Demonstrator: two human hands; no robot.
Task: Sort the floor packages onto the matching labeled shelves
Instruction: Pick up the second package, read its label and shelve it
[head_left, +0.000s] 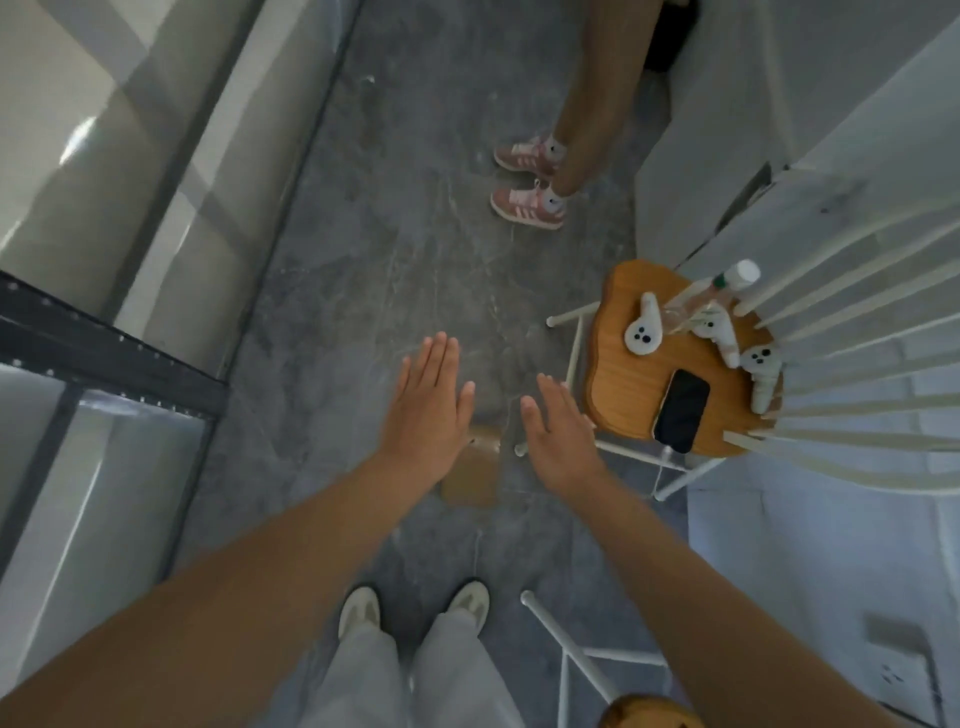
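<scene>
A small brown package (471, 467) lies flat on the grey floor just ahead of my feet. My left hand (428, 410) hovers above its left side, palm down, fingers stretched and apart, holding nothing. My right hand (561, 434) hovers to the package's right, also flat and empty. Part of the package is hidden behind both hands. A dark metal shelf frame (104, 358) with glossy white panels stands at the left; no labels are readable.
A wooden chair (639, 395) with white legs stands at the right, carrying a black phone (681, 410), white controllers and a bottle. Another person's legs in pink sneakers (530, 205) stand ahead. A second chair (571, 660) is at the lower right.
</scene>
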